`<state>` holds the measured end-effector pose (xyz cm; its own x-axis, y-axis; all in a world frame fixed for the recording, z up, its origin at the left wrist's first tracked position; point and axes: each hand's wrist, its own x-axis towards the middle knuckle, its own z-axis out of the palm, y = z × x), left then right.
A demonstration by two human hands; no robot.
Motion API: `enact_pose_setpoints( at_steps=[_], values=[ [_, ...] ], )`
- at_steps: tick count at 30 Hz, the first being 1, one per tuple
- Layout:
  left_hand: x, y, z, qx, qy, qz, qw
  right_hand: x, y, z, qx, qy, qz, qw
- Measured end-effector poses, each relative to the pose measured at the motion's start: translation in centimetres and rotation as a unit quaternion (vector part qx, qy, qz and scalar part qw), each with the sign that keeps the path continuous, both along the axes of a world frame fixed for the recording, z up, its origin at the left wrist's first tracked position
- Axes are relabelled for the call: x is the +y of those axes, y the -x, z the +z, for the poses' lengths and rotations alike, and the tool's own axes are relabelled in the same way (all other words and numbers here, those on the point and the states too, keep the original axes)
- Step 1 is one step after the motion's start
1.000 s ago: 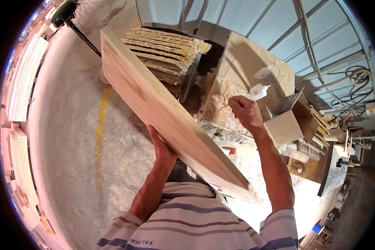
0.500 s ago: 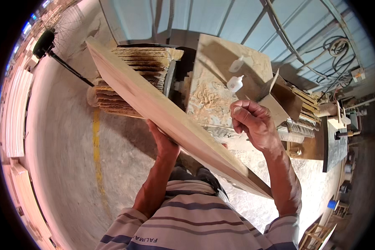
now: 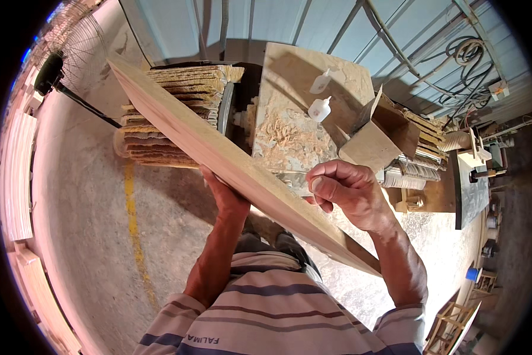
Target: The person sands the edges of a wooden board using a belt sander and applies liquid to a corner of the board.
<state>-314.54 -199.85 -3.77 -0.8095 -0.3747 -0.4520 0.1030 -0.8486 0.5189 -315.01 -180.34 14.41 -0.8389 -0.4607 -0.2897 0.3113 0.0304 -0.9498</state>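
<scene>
A long, pale wooden board (image 3: 236,167) slants across in front of me, its far end at the upper left and its near end at the lower right. My left hand (image 3: 225,195) grips its lower side near the middle, the fingers partly hidden beneath. Just over the board's upper edge, my right hand (image 3: 350,190) is closed in a pinch, thumb against the curled fingers. Whatever sits between those fingertips, if anything, is too small to make out. Beyond the right hand, two white squeeze bottles, a nearer one (image 3: 319,110) and a farther one (image 3: 321,83), are on a glue-crusted worktop (image 3: 280,74).
Behind the board stands a big flap sanding roller (image 3: 171,112), with another (image 3: 416,168) on the right. An open cardboard box (image 3: 369,147) is beside the worktop. A black fan (image 3: 50,74) stands at the upper left. Hoses (image 3: 470,56) hang on the metal wall.
My right hand has come down and left, closer to the board's edge, still pinched. The left hand keeps its grip on the board. The whole view has shifted slightly.
</scene>
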Motion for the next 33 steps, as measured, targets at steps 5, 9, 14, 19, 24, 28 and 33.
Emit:
enact_pose_setpoints(
  at_steps=[5, 9, 14, 19, 24, 28, 33],
  values=[
    [-0.5, -0.1, -1.4, 0.011, -0.014, -0.015, 1.000, -0.3, -0.2, 0.4, 0.004, -0.020, 0.020, 1.000],
    [-1.1, -0.4, -3.0, 0.024, -0.040, -0.026, 0.999, -0.7, -0.6, 0.7, 0.045, -0.081, 0.034, 0.995],
    [-0.4, -0.5, -1.0, 0.009, -0.041, -0.010, 0.999, -1.6, -1.1, 0.8, 0.180, -0.184, 0.029, 0.966],
    [-0.5, -0.8, -0.9, -0.008, -0.058, -0.006, 0.998, -1.9, -1.1, 0.5, 0.284, -0.236, 0.034, 0.929],
    [-0.6, -0.8, -1.4, 0.006, -0.053, -0.011, 0.998, -2.1, -1.2, 0.3, 0.318, -0.238, 0.030, 0.917],
    [-0.6, -0.7, -1.8, -0.003, -0.056, -0.004, 0.998, -2.2, -1.3, 0.0, 0.321, -0.219, 0.025, 0.921],
    [-0.6, -0.5, -2.4, -0.002, -0.041, -0.005, 0.999, -0.6, -1.1, -1.0, 0.197, -0.114, 0.000, 0.974]
  ],
)
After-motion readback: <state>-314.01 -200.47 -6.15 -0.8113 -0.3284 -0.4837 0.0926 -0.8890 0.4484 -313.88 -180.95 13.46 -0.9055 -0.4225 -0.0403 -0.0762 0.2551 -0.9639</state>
